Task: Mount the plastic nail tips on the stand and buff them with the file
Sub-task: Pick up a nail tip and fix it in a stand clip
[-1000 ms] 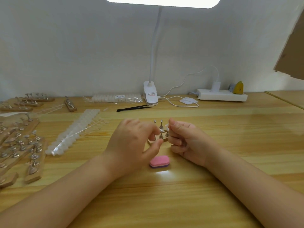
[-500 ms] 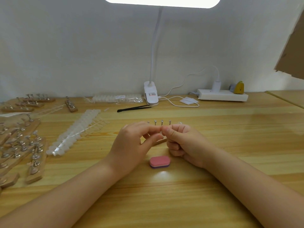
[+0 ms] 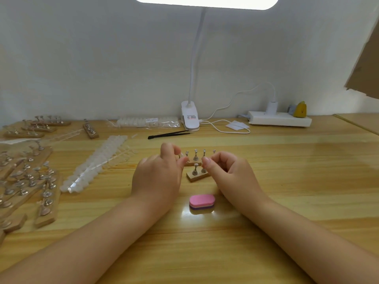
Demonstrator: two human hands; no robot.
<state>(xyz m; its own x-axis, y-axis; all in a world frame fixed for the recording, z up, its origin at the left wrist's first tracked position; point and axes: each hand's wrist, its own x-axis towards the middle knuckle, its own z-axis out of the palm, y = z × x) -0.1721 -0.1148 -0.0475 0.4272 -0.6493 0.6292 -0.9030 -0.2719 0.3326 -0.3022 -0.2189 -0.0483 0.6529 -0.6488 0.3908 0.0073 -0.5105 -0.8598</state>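
i see both hands at the centre of the frame, over a wooden table (image 3: 287,160). the left hand (image 3: 158,177) is raised with its fingers curled, thumb and forefinger pinched together at the leftmost metal peg of a small wooden stand (image 3: 198,176); whether a nail tip sits in that pinch i cannot tell, it is too small and partly hidden. the right hand (image 3: 231,175) has its fingers curled inward, thumb tip pressed to forefinger just beside the right end of the stand; i cannot tell whether it holds anything.

the stand lies between the two hands, carrying upright metal pegs in two rows, the back row showing above the fingers. the pegs' tops look bare or nearly so; i cannot confirm any tip mounted.

a pink buffing file (image 3: 202,200), oblong with a darker lower layer, lies flat on the table just below the stand, between the wrists, touching neither hand.

left of centre, long strips of clear nail tips (image 3: 96,162) run diagonally. further stands (image 3: 26,181) with pegs crowd the left edge of the frame, more at the upper left. black tweezers (image 3: 170,134) lie above the hands. behind them, a bag of tips (image 3: 147,121), a white clip lamp (image 3: 190,115) with its lit head at the top edge, and a white power strip (image 3: 279,118) at the upper right.
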